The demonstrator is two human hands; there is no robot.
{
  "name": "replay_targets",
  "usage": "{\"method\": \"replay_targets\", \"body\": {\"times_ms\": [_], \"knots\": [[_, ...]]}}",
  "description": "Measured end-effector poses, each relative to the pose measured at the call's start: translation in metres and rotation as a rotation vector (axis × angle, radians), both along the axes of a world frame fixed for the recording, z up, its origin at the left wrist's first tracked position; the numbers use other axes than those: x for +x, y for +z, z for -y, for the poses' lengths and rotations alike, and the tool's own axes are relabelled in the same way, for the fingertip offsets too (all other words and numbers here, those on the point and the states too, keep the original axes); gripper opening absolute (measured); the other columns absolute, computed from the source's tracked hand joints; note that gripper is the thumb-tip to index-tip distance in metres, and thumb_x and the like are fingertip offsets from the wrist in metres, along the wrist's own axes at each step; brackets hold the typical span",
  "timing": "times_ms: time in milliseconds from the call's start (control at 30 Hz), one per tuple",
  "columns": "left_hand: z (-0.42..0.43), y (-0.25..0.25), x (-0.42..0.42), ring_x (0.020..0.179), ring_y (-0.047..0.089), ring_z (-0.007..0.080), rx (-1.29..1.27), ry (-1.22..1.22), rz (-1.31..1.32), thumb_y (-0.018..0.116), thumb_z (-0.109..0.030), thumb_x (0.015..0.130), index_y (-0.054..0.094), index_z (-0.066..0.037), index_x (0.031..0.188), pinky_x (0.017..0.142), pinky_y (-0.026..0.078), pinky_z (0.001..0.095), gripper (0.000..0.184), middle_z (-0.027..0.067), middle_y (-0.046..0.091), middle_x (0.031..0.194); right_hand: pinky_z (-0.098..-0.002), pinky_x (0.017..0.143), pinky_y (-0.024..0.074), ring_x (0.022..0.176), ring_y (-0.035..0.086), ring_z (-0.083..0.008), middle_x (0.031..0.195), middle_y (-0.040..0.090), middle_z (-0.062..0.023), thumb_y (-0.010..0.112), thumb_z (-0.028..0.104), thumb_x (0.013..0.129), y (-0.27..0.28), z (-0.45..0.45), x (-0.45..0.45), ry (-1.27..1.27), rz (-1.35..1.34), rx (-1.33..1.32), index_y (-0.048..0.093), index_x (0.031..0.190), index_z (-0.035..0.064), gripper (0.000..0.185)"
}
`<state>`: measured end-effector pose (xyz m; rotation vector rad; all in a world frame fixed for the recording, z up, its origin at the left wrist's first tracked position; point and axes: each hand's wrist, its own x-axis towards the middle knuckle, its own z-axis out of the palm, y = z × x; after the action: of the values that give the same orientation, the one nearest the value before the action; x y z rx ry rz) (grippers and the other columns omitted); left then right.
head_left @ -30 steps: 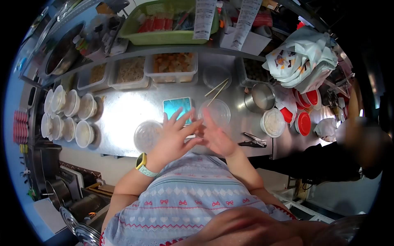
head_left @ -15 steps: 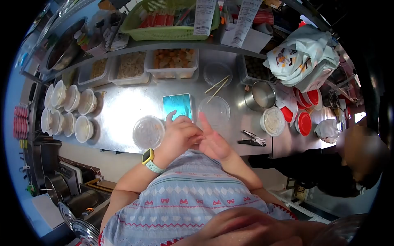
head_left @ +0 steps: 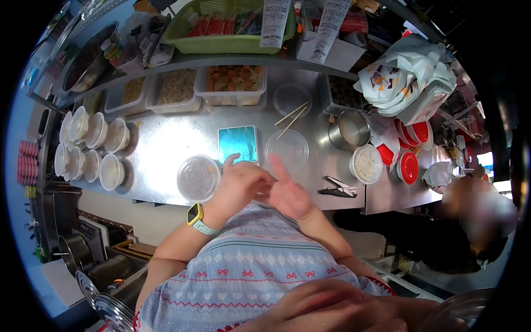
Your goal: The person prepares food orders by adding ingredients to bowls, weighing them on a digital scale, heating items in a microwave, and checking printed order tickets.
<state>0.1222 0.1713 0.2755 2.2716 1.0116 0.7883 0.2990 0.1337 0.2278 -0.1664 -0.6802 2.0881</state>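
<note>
In front of my patterned apron, my left hand (head_left: pixel 243 185) and my right hand (head_left: pixel 290 193) meet over the counter's front edge. My left hand's fingers are loosely bent against the right hand, one stretched away; a yellow-framed watch is on that wrist. On the right hand one finger points up and the palm is turned partly upward; some of its fingers are hidden. Nothing shows in either hand. Just beyond lies a flat square with a shiny blue top (head_left: pixel 238 144). A clear round tub (head_left: pixel 198 178) is left of it, a clear round lid (head_left: pixel 287 150) right.
Chopsticks (head_left: pixel 292 120) lie near the round lid. Black-handled scissors (head_left: pixel 338 188), a metal pot (head_left: pixel 350 130) and a filled tub (head_left: pixel 365 164) are at right. Stacked bowls (head_left: pixel 112 172) stand left, food containers (head_left: pixel 230 86) behind under a shelf. Another person (head_left: pixel 431 235) is at right.
My hands stay together in nearly the same place, with small finger movements. The other person at right has shifted slightly, and the view has moved a little. Items on the counter are unmoved.
</note>
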Motion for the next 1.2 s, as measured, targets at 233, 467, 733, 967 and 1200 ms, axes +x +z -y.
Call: {"method": "replay_targets", "body": {"times_ms": [233, 467, 733, 967, 1200], "knots": [[0.003, -0.012, -0.061, 0.072, 0.06, 0.0159, -0.032, 0.248, 0.153, 0.068, -0.003, 0.081, 0.063, -0.007, 0.083, 0.097, 0.041, 0.0405, 0.007, 0.0035, 0.065, 0.076, -0.0518, 0.11, 0.0284, 0.133, 0.039, -0.0349, 0.149, 0.031, -0.021, 0.041, 0.038, 0.099, 0.001, -0.008, 0.03, -0.149, 0.105, -0.019, 0.021, 0.149, 0.0148, 0.059], [0.052, -0.116, -0.222, 0.074, 0.06, 0.0151, -0.317, 1.174, 0.656, 0.062, -0.004, 0.085, 0.064, 0.002, 0.097, 0.098, 0.043, 0.0388, 0.014, 0.0091, 0.066, 0.092, -0.0512, 0.104, 0.0383, 0.113, 0.056, -0.033, 0.127, 0.055, -0.0202, 0.04, 0.028, 0.1, -0.021, -0.003, 0.057, -0.235, 0.071, -0.119, 0.044, 0.131, 0.005, 0.038], [0.111, -0.168, -0.277, 0.104, 0.062, 0.0276, -0.822, 1.039, -0.142, 0.068, -0.02, 0.084, 0.047, -0.003, 0.132, 0.086, 0.048, 0.0384, 0.055, 0.0169, 0.064, 0.114, -0.0267, 0.076, 0.0468, 0.117, 0.053, -0.0273, 0.131, 0.052, -0.013, 0.047, -0.002, 0.088, -0.028, -0.003, 0.065, -0.391, 0.481, -0.302, 0.05, 0.122, 0.0069, 0.035], [0.111, -0.192, -0.265, 0.1, 0.062, 0.03, -0.542, 1.004, -0.137, 0.069, -0.021, 0.083, 0.052, -0.004, 0.124, 0.083, 0.048, 0.0364, 0.047, 0.0148, 0.065, 0.105, -0.0164, 0.064, 0.0399, 0.134, 0.04, -0.0299, 0.145, 0.038, -0.0111, 0.049, -0.012, 0.082, -0.035, -0.002, 0.064, -0.414, 0.508, -0.243, 0.053, 0.119, 0.0096, 0.043], [0.106, -0.175, -0.245, 0.105, 0.053, 0.0248, -0.666, 0.935, -0.177, 0.069, -0.008, 0.08, 0.058, 0.0, 0.105, 0.085, 0.043, 0.0364, 0.028, 0.0171, 0.056, 0.116, -0.0258, 0.085, 0.0482, 0.138, 0.032, -0.0338, 0.151, 0.028, -0.0088, 0.049, -0.012, 0.081, -0.031, 0.003, 0.068, -0.488, 0.436, -0.362, 0.054, 0.113, 0.0113, 0.04]]}}
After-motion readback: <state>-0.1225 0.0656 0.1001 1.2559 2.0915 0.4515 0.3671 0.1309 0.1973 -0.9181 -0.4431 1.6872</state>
